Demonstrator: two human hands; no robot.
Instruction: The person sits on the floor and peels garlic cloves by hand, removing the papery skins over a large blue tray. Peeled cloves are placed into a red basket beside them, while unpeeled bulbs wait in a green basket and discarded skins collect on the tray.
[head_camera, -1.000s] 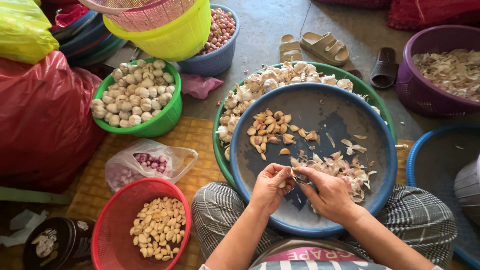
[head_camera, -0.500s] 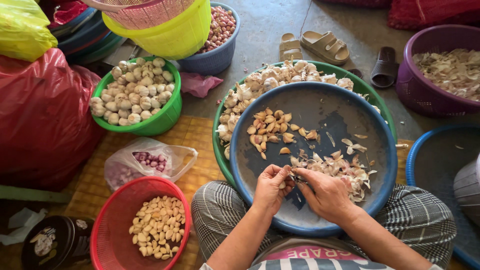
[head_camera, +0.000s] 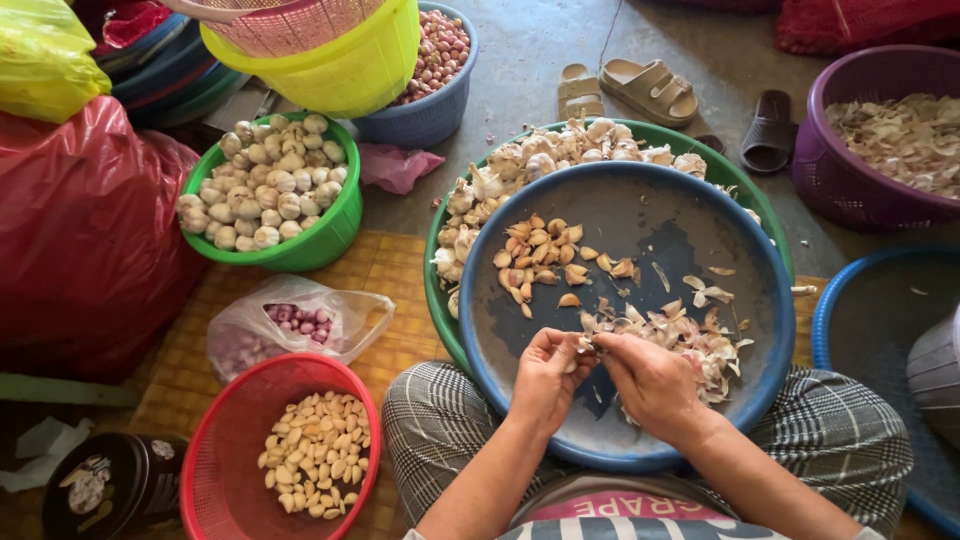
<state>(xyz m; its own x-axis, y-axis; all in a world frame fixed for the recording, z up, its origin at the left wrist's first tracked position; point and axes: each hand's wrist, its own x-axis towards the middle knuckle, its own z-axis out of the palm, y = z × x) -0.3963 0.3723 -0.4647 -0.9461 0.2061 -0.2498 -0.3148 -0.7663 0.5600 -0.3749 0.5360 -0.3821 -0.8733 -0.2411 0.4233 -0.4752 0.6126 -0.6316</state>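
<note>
Little has shifted since a second ago: both hands stay together over the near part of the blue tray (head_camera: 640, 205), fingers only slightly reworked around the same garlic clove (head_camera: 583, 344).

That blue tray rests on the person's checked lap and on a green basin (head_camera: 745, 185), whose far rim shows whole garlic bulbs (head_camera: 560, 160). On the tray, unpeeled cloves (head_camera: 540, 250) lie toward the far left and papery skins (head_camera: 690, 335) are heaped near the right hand. A red sack (head_camera: 80, 230) fills the floor's left edge. A purple basin (head_camera: 850, 190) of skins sits at the far right corner. A green bowl (head_camera: 300, 245) of garlic heads stands left of the tray, and a red basket (head_camera: 225, 460) of peeled cloves sits at the near left on the woven mat (head_camera: 390, 270). A clear bag (head_camera: 300, 320) of shallots lies between them.

The left hand (head_camera: 545, 380) and right hand (head_camera: 650, 375) meet fingertip to fingertip, pinching the clove between them just above the tray.
</note>
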